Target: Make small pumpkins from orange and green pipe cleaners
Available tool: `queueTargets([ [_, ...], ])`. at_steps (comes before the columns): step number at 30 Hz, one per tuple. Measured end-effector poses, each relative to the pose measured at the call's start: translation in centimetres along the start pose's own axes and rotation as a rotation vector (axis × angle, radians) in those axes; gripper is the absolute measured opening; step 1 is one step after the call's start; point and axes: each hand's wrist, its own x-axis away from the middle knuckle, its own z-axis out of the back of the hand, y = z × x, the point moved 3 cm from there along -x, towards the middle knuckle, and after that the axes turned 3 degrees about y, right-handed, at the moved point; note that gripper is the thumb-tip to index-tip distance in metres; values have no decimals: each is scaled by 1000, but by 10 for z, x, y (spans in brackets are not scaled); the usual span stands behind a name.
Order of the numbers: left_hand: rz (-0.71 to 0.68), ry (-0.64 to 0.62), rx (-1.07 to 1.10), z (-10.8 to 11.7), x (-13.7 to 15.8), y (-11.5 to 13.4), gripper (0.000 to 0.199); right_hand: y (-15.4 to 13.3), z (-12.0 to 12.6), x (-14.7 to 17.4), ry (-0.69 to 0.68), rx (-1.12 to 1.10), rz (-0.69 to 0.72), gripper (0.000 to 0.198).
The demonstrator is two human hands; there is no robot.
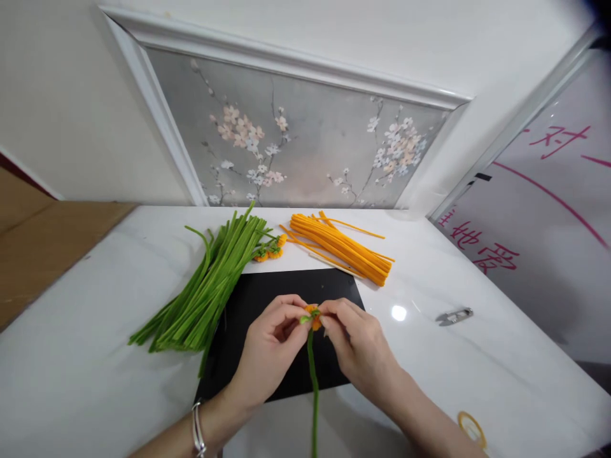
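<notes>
Small fuzzy orange flower [316, 325] pinched from both sides

The left hand [273, 346] pinches its green part. The flower sits between the hands over a flat black rectangular mat [291, 286], its fuzzy green stem [314, 381] running down. The right hand [359, 346] pinches the flower's right side. Fingers hide much of it; the right fingertips' exact hold is hard to make out, and the stem's lower end is cut off.

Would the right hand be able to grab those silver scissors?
Probably yes. The silver scissors lie on the white table to the right of the right hand, with nothing in between. But that hand is pinching a small orange flower, so it would likely need to let go first.
</notes>
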Motion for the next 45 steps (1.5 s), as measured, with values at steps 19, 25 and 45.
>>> queueTargets([
  [19, -66, 49, -79, -1, 7, 2, 10, -5, -9, 4, 133, 210, 86, 17],
  [25, 98, 110, 126, 1, 1, -5, 3, 8, -5, 3, 65, -181, -125, 11],
  [45, 378, -28, 356, -4, 4, -9, 23, 6, -3, 6, -102, -40, 155, 29],
])
